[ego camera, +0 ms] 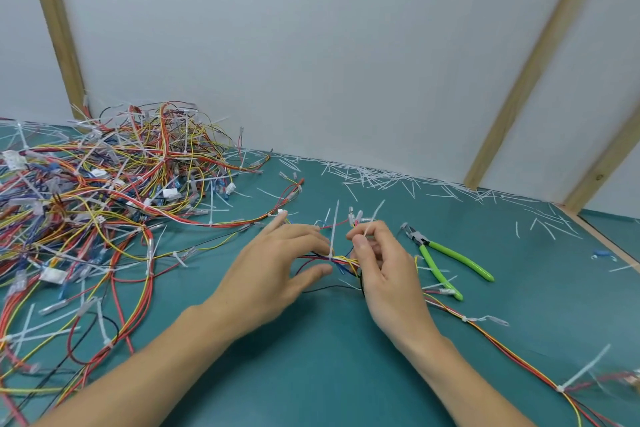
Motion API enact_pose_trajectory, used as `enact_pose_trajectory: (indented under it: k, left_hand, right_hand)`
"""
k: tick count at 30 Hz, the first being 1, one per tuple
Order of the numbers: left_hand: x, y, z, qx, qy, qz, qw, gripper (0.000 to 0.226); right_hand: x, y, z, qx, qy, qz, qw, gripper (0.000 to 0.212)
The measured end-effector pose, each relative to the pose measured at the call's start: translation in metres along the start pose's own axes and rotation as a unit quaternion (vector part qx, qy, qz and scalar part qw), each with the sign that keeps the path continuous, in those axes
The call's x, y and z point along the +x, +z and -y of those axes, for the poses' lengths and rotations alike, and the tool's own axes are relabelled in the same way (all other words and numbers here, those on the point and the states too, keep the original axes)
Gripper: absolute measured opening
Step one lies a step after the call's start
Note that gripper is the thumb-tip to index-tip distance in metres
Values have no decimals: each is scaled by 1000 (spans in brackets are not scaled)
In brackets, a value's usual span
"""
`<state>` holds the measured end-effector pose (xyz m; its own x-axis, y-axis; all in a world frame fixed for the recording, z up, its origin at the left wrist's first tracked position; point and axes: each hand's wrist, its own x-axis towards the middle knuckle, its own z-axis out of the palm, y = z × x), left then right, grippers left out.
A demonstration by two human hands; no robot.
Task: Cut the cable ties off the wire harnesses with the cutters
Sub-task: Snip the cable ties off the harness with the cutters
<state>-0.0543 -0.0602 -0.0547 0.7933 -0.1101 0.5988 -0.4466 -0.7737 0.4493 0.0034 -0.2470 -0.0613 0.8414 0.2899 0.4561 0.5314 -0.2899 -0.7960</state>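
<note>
Both hands mid-table on wire harness [341, 262]. Right hand [384, 267] pinches cable tie [369, 226] tail; left hand [277, 267] loose, fingers straight, steadying wires. Cutters [446, 258] lie unheld just right. Wires limp, light; tie springy, likely slippery, best held near its head.

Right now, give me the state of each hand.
Left hand: open, fingers straight, touching the harness.
Right hand: pinching a cable tie tail.
Cutters: on the table, unheld.
</note>
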Motion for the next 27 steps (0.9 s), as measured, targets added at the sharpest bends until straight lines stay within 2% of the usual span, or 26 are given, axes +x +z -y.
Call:
enact_pose_trajectory:
  k: [2,7,10,11,14,17,19,21,27]
  left_hand:
    - [1,0,-1,-9,3,-13,1000,17]
    - [-1,3,-6,-73,-23,-26,997,8]
    - [-1,5,-5,-72,-23,-42,996,5]
    - [-1,5,-4,-66,-22,-48,996,5]
    - [0,4,-2,-40,-17,-67,997,5]
    - [-1,1,-1,-9,-16,-83,996,5]
    - [0,-1,0,15,-9,-101,995,4]
    - [2,-3,0,32,7,-114,993,5]
    - [2,-3,-3,64,59,-119,989,4]
  right_hand:
    - [0,1,0,10,5,-1,1000,5]
    - [-1,-1,6,32,-2,15,999,9]
    - [-2,-3,6,31,0,24,999,2]
    - [-3,-3,6,24,0,19,1000,5]
    - [-3,-4,8,-42,-23,-4,999,22]
    - [-1,-7,13,-150,-73,-41,985,21]
    - [-1,-10,15,-183,-79,-63,978,17]
    - [0,-11,15,-178,-60,-68,980,12]
    - [-1,-9,13,-82,-3,-46,996,17]
